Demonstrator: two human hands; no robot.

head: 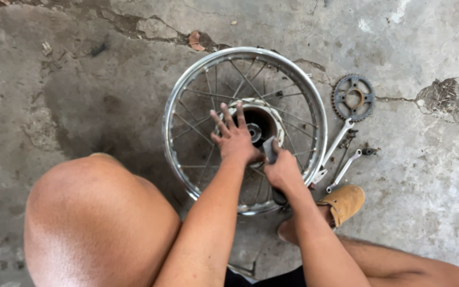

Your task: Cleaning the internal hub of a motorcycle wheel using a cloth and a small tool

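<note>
Cracked concrete floor [80, 79]: spoked wheel [187, 90] lying flat; left hand [234, 139] splayed open on hub [258, 122]; right hand [281, 169], grip clamped on dark tool [270, 150].

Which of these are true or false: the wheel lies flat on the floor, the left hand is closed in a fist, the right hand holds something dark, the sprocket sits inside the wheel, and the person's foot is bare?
1. The spoked wheel lies flat on the concrete floor. True.
2. The left hand is closed in a fist. False: its fingers are spread, resting over the hub.
3. The right hand grips a dark object. True; what it is cannot be told.
4. The sprocket sits inside the wheel. False: it lies on the floor outside the rim, beside two metal tools.
5. The foot is bare. False: it wears a tan shoe.
</note>
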